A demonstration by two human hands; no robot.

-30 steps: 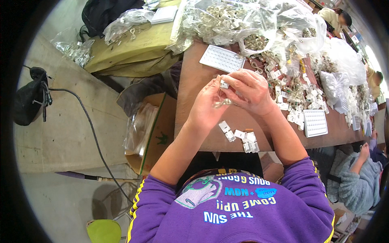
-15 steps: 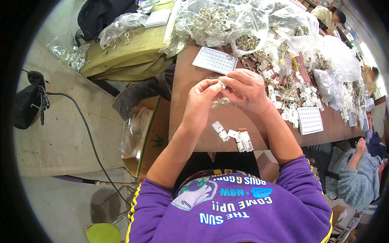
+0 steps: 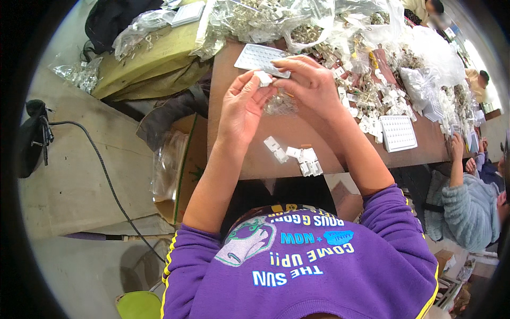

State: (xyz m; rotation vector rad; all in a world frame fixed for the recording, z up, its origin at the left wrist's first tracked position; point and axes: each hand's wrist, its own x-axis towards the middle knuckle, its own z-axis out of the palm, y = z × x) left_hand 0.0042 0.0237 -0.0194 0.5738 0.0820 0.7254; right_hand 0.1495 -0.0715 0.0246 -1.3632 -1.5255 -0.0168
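My left hand is raised over the brown table, its thumb and fingers closed on a small white box-like piece. To the right of that piece is my right hand, its thumb and forefinger spread apart with nothing visible between them. A white tray with rows of small cells lies just beyond my hands. Beneath them is a crumpled clear plastic bag, partly hidden. Several small white pieces lie near the table's front edge, beside a short orange-brown strip.
A heap of small metal items with white tags covers the right side. Large clear bags stand behind it. Another white tray rests at the right front. An open cardboard box stands left of the table. A co-worker's grey sleeve shows farther right.
My hands have drawn apart from their close pinch. The white piece now shows in my left fingers, and my right fingers have spread. The whole view has shifted slightly.
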